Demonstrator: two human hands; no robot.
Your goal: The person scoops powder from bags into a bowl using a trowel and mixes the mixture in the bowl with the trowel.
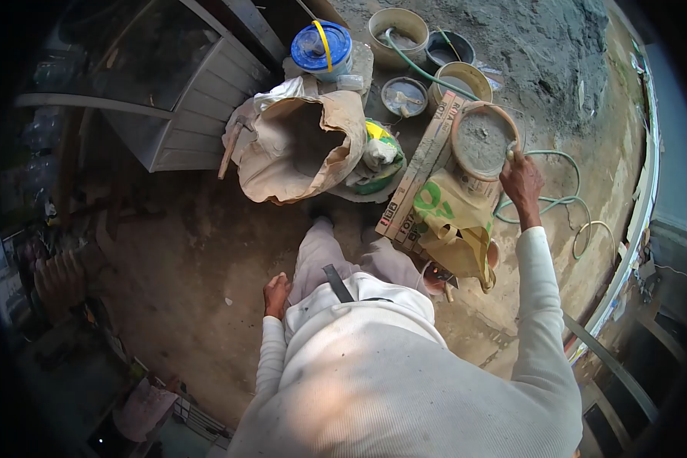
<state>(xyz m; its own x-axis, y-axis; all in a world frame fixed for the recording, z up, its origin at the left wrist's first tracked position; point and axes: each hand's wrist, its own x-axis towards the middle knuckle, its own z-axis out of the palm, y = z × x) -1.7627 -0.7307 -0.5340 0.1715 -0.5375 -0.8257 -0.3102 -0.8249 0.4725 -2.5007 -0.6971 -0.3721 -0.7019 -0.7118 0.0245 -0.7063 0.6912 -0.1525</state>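
My right hand (521, 181) is closed at the right rim of a round orange-brown basin (456, 145). Grey powdery material (484, 140) lies inside it. The basin sits beside long printed cardboard boxes (424, 164) and above a yellowish plastic bag (456, 225) with green print. At my left thigh hangs my left hand (277, 294), its fingers curled and nothing visible in them. In front of my legs stands a large open paper sack (282, 156) with its top edge folded and torn. A hammer (232, 145) leans at its left side.
A blue-lidded bucket (322, 57) with a yellow handle stands behind the sack. Several buckets, including a cream one (398, 34), stand beside a grey sand heap (542, 61). A green hose (576, 172) loops on the ground at right. A white slatted panel (206, 99) stands at left.
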